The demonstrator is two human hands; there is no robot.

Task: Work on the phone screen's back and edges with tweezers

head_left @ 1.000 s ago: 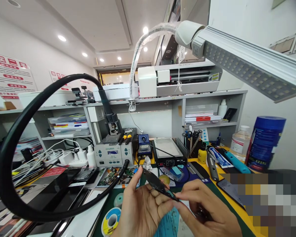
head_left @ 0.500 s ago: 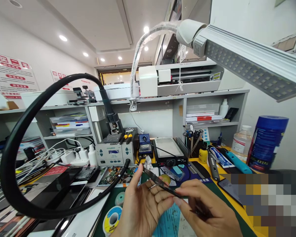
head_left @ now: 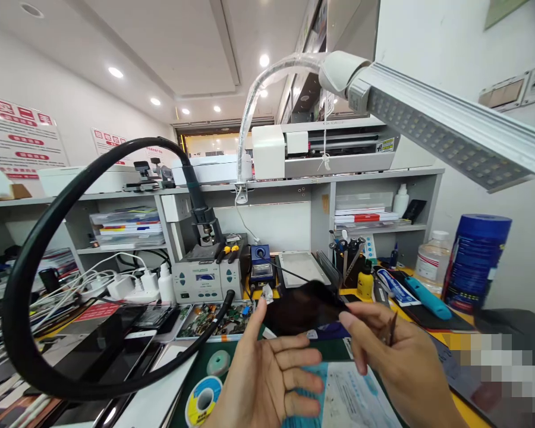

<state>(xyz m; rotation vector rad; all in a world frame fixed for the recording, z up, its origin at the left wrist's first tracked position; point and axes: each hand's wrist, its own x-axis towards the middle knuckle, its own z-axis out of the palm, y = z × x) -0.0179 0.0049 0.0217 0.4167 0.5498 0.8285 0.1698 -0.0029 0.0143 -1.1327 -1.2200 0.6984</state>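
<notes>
My right hand (head_left: 392, 356) pinches the right end of a dark, glossy flat panel (head_left: 303, 309), with thumb and forefinger at its edge. The panel's broad face is turned toward me, and motion smears its outline. A slim dark object (head_left: 391, 330) pokes up by the curled fingers of that hand; its kind is unclear. Palm up and fingers apart, my left hand (head_left: 267, 374) lies below and left of the panel. Whether its raised thumb touches the panel's left end I cannot tell. A blue and white printed sheet (head_left: 352, 392) lies beneath the hands.
A thick black hose (head_left: 15, 285) loops across the left side from the hot-air station (head_left: 205, 276). A solder spool (head_left: 203, 401) and a tray of circuit boards (head_left: 214, 321) are near my left hand. Bottles and tools line the right, including a yellow bottle (head_left: 365, 280).
The panel has turned from nearly edge-on to face me and moved up, away from my left palm. My left fingers have spread. My right hand has shifted slightly right, still pinching it.
</notes>
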